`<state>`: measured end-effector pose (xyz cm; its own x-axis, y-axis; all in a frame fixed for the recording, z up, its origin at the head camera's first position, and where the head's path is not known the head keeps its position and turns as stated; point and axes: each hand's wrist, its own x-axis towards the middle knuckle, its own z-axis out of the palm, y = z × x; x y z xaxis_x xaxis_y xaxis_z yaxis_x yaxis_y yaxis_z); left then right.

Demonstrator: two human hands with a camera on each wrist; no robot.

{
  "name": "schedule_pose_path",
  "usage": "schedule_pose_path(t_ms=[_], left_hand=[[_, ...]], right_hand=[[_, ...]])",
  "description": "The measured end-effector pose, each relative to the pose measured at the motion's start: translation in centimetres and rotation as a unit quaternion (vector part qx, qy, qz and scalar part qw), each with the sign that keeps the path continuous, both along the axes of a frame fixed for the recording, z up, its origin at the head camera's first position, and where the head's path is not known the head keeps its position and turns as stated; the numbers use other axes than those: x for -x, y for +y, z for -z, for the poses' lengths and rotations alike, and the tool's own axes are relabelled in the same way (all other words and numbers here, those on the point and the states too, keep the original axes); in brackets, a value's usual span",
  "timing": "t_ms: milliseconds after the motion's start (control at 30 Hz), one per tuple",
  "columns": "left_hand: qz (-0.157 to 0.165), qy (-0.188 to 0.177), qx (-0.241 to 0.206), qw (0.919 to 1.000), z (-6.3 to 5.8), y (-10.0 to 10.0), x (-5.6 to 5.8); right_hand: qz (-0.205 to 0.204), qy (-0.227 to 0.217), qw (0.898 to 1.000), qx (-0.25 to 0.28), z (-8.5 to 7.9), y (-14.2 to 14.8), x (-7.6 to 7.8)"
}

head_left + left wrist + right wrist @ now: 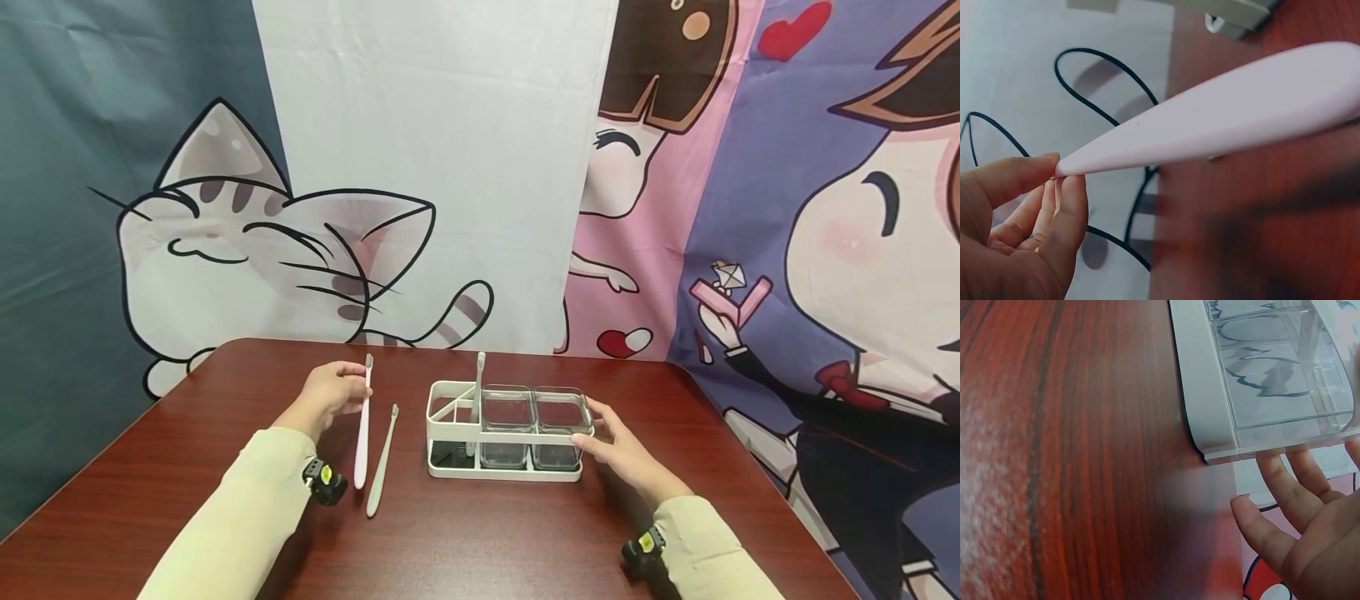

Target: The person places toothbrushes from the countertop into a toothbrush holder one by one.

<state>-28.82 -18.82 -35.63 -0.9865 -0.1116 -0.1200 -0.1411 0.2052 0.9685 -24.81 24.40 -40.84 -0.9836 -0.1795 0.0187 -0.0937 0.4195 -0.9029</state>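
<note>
My left hand (pixel 330 396) pinches a pale pink toothbrush (pixel 362 446) between thumb and fingers near its neck, bristle head upward. In the left wrist view the toothbrush's broad handle (pixel 1229 109) reaches toward the camera. At the right end of a white toothbrush holder rack (pixel 510 435), my right hand (pixel 618 442) grips with the thumb on the front rail and the fingers at the end. Several of those fingertips (pixel 1269 456) touch the rack in the right wrist view. One grey-white toothbrush (pixel 479 387) stands in the rack, left of two clear square cups (pixel 507 410).
A pale green toothbrush (pixel 381 467) lies on the red-brown table (pixel 480 542), between the pink one and the rack. Behind the table's far edge hangs a cartoon-printed cloth (pixel 435 125).
</note>
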Motion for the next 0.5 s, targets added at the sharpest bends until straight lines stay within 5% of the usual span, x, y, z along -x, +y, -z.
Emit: schedule_pose_path(t_ms=[500], left_hand=[[-0.003, 0.057, -0.046, 0.9973, -4.2, 2.3, -0.8]], right_hand=[[0.000, 0.004, 1.000, 0.001, -0.1, -0.1, -0.1]])
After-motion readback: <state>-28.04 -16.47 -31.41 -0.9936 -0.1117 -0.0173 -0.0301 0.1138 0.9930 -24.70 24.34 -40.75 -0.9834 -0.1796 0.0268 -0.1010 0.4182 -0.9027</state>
